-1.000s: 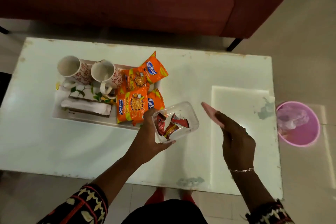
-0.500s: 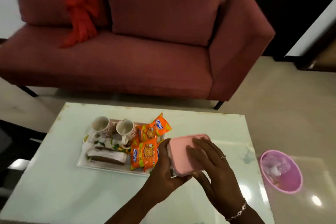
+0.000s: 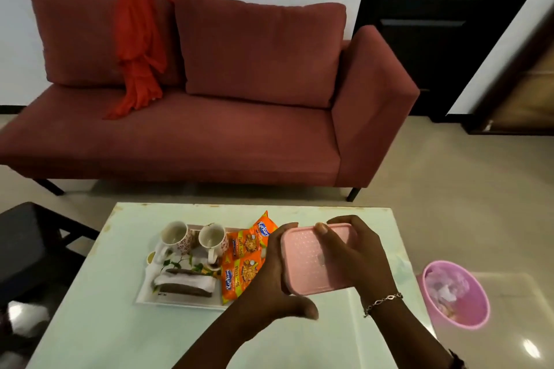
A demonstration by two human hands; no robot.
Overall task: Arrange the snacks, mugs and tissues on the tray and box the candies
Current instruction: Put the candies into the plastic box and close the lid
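A candy box with a pink lid (image 3: 311, 266) is held above the pale table (image 3: 99, 323), and the lid hides the candies inside. My left hand (image 3: 266, 287) grips the box's left side and near edge. My right hand (image 3: 356, 252) holds its right side, thumb pressed on the lid. On the white tray (image 3: 180, 301) to the left stand two patterned mugs (image 3: 175, 235) (image 3: 213, 239). A tissue pack (image 3: 187, 283) and several orange snack packets (image 3: 242, 272) lie beside them on the tray.
A dark red sofa (image 3: 209, 135) with a red cloth (image 3: 138, 48) draped over it stands behind the table. A pink waste bin (image 3: 455, 299) sits on the floor to the right. A dark stool (image 3: 30, 237) is at the left.
My right hand brought the pink lid onto the open candy box, and both hands now hold the lidded box. The camera tilted up to show the sofa.
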